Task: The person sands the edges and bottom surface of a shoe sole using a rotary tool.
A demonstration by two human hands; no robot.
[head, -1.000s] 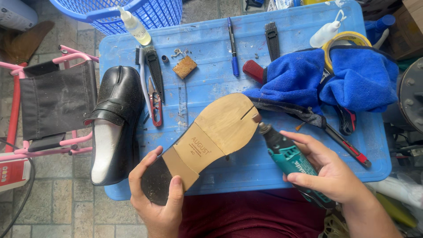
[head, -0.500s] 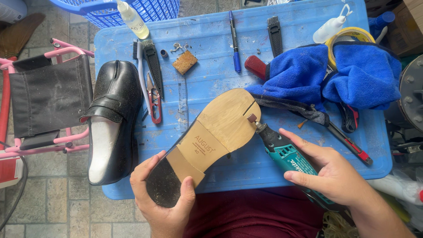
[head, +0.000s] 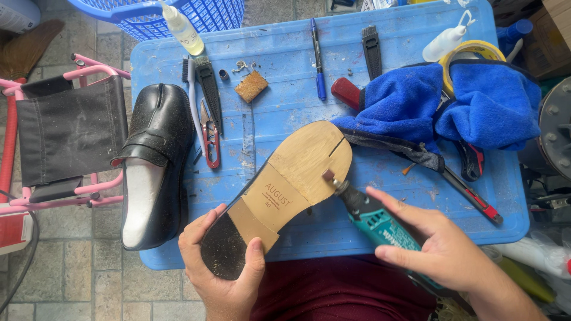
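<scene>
The shoe [head: 285, 190], sole up, lies slanted across the near edge of the blue table [head: 285, 95], its upper hidden beneath it; the sole is pale tan leather with a dark, scuffed heel. The left hand [head: 223, 279] cups that heel, fingers [head: 193, 229] wrapped round the far side. The rotary tool [head: 375, 223], teal and black, touches its small tip to the sole's right edge; its rear end vanishes under the right hand [head: 443, 255], fingers closed around the body. A blue cloth [head: 440, 107] covers other tools behind.
</scene>
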